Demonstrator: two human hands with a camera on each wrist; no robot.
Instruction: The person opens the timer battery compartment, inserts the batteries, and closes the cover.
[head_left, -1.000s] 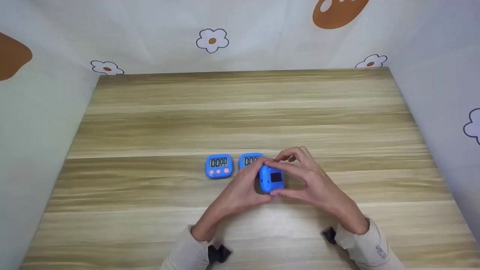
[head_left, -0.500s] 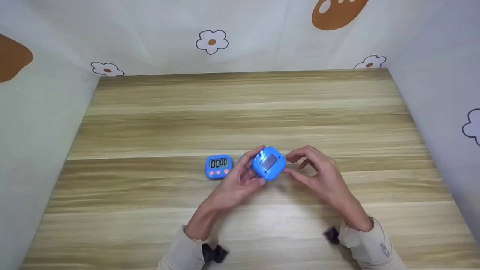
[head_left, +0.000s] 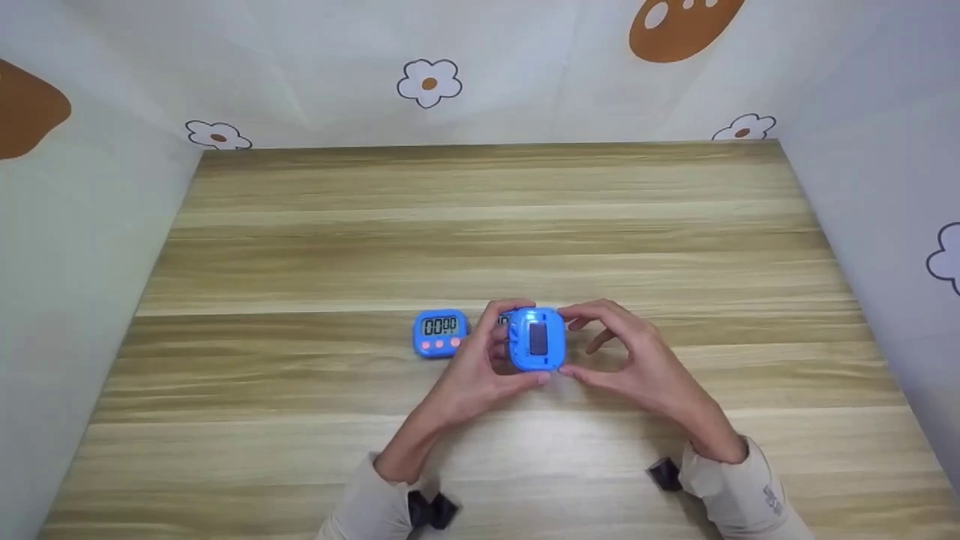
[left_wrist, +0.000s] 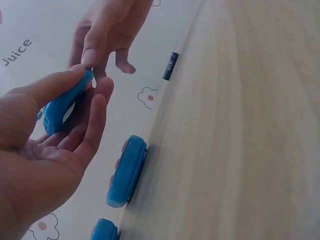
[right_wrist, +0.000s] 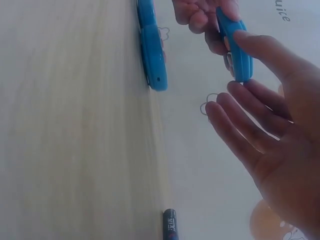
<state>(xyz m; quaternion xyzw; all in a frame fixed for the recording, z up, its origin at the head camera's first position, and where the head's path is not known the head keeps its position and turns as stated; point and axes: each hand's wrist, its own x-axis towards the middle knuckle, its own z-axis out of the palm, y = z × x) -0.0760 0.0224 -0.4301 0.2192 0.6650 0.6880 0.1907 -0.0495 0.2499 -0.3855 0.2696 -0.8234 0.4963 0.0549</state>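
Note:
A blue digital timer [head_left: 538,340] is held up over the table with its back and the dark rectangle on it facing the head camera. My left hand [head_left: 476,367] grips its left side, thumb below and fingers above. Thumb and forefinger of my right hand [head_left: 637,356] pinch its right corners; the other fingers hang off it. In the right wrist view the right thumb lies on the edge of the timer [right_wrist: 242,55]. A second timer [head_left: 439,334], reading 00 00, lies face up at the left. The third timer [head_left: 504,321] is mostly hidden behind the left hand.
A small dark cylinder [left_wrist: 170,66] with pale lettering lies on the wooden table [head_left: 480,225], hidden in the head view. Pale curtains [head_left: 525,75] printed with flowers surround the table. Both sleeves carry black wrist mounts [head_left: 433,510].
The held timer has gone from tilted on edge, through a diagonal turn, to squarely back-up. The right fingers, slightly off it half a second ago, are at its edge again.

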